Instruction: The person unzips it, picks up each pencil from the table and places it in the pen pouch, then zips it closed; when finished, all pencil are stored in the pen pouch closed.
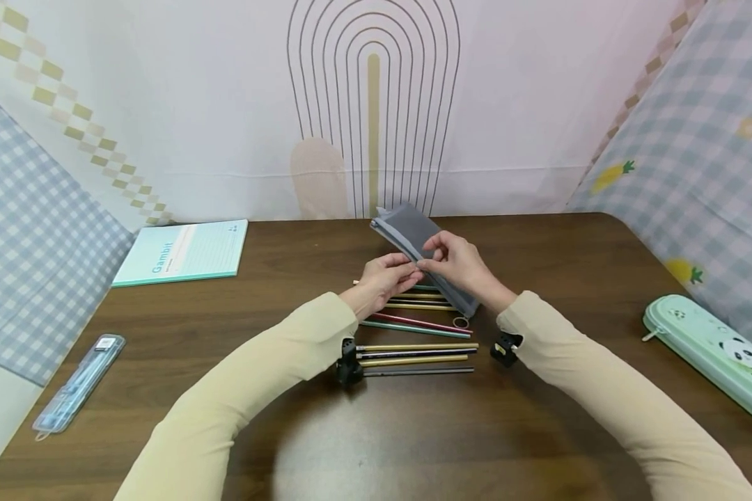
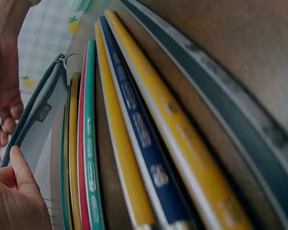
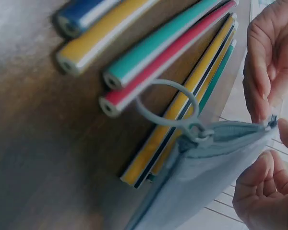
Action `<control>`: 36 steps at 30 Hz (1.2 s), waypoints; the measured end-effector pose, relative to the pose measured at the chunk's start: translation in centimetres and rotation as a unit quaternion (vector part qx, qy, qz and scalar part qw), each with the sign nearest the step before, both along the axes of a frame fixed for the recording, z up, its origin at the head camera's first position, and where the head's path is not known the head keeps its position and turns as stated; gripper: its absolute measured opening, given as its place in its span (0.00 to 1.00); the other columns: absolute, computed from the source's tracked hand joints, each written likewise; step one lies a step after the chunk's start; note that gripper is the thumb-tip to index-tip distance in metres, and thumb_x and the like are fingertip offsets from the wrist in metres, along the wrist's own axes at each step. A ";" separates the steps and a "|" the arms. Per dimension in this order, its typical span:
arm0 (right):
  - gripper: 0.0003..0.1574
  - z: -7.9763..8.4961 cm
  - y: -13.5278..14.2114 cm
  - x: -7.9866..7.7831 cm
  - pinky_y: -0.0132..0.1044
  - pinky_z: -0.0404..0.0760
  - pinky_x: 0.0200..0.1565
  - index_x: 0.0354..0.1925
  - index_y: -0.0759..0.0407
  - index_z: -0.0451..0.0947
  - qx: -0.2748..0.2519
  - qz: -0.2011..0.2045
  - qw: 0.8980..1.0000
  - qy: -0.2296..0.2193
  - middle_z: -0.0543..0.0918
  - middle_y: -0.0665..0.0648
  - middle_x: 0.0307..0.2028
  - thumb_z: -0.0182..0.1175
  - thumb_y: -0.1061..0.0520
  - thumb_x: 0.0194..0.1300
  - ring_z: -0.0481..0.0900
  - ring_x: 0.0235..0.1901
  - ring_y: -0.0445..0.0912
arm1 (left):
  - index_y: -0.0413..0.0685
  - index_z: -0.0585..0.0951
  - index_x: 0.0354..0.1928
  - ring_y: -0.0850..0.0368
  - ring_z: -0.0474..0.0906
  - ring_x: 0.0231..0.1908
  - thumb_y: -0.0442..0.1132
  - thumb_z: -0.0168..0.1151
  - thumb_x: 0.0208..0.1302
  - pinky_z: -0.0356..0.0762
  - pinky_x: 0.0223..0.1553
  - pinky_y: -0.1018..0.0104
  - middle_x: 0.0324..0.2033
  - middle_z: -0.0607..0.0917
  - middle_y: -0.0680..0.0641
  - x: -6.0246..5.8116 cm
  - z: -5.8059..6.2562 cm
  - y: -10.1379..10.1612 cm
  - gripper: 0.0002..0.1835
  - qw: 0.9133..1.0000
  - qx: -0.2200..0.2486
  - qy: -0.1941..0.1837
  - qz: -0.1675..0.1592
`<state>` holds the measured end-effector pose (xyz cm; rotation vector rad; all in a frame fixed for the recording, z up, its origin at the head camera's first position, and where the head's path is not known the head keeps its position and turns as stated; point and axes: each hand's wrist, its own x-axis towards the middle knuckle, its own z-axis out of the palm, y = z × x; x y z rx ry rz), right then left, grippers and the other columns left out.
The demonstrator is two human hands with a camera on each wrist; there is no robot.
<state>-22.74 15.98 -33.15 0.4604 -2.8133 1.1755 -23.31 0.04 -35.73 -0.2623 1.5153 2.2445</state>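
Observation:
A grey zippered pencil pouch is held slanted over several pencils on the table. My left hand pinches its zipped edge near the middle. Close beside it, my right hand grips the same edge with thumb and fingers, the fingertips nearly meeting. A metal ring hangs from the zip's near end, where the zip edges stand slightly apart. Yellow, blue, red and green pencils lie roughly side by side, such as a red pencil and a green pencil. The pouch hides part of the far ones.
A pale notebook lies at the back left. A clear blue case is near the left edge. At the right lies a mint pencil case with a panda on it. Patterned cloth hangs behind the table.

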 end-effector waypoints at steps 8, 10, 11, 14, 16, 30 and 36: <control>0.09 -0.2 0.8 0.1 0.34 0.72 0.30 0.40 0.66 0.77 0.043 -0.036 0.998 0.036 0.81 0.60 0.30 0.60 0.63 0.60 0.75 0.27 0.47 | 0.33 0.76 0.51 0.62 0.81 0.25 0.25 0.56 0.64 0.81 0.31 0.77 0.26 0.82 0.47 0.3 -0.3 0.9 0.14 0.999 -0.023 0.005 -0.035; 0.08 -0.2 1.5 0.0 0.34 0.72 0.30 0.39 0.66 0.78 0.047 -0.050 0.997 0.047 0.81 0.60 0.30 0.59 0.63 0.61 0.75 0.28 0.47 | 0.31 0.75 0.52 0.62 0.81 0.25 0.25 0.55 0.64 0.81 0.30 0.76 0.26 0.82 0.47 0.2 -0.5 0.8 0.15 0.998 -0.034 0.004 -0.051; 0.08 -0.2 1.8 0.0 0.34 0.72 0.30 0.39 0.67 0.79 0.047 -0.057 0.996 0.053 0.81 0.60 0.29 0.58 0.63 0.61 0.75 0.28 0.47 | 0.31 0.74 0.53 0.61 0.81 0.25 0.25 0.55 0.64 0.81 0.30 0.76 0.26 0.82 0.47 0.1 -0.6 0.7 0.15 0.997 -0.040 0.003 -0.060; 0.08 0.1 3.0 0.0 0.32 0.71 0.30 0.38 0.67 0.79 0.044 -0.083 0.994 0.057 0.81 0.61 0.29 0.58 0.63 0.61 0.75 0.26 0.45 | 0.30 0.72 0.56 0.61 0.80 0.25 0.25 0.53 0.66 0.81 0.30 0.76 0.29 0.82 0.45 -0.2 -0.7 0.1 0.17 0.995 -0.057 0.001 -0.083; 0.08 0.4 3.9 0.0 0.30 0.74 0.27 0.39 0.67 0.79 0.035 -0.096 0.994 0.045 0.81 0.61 0.28 0.58 0.63 0.61 0.75 0.23 0.41 | 0.31 0.72 0.57 0.62 0.80 0.26 0.26 0.53 0.66 0.81 0.31 0.76 0.35 0.83 0.41 -0.5 -0.7 -0.5 0.18 0.993 -0.069 0.008 -0.091; 0.14 -0.5 8.5 1.9 0.29 0.82 0.22 0.45 0.73 0.75 -0.055 -0.132 0.989 -0.040 0.81 0.60 0.28 0.55 0.63 0.64 0.76 0.17 0.34 | 0.44 0.82 0.49 0.54 0.78 0.43 0.38 0.63 0.62 0.80 0.44 0.66 0.41 0.84 0.46 -1.9 -0.5 -5.2 0.14 0.892 -0.363 0.218 -0.159; 0.16 -0.7 8.9 2.3 0.29 0.82 0.23 0.47 0.75 0.74 -0.085 -0.135 0.986 -0.051 0.80 0.54 0.27 0.56 0.64 0.65 0.76 0.16 0.34 | 0.45 0.84 0.45 0.56 0.81 0.44 0.36 0.67 0.58 0.79 0.47 0.64 0.41 0.86 0.48 -1.9 -0.5 -5.1 0.12 0.831 -0.439 0.283 -0.190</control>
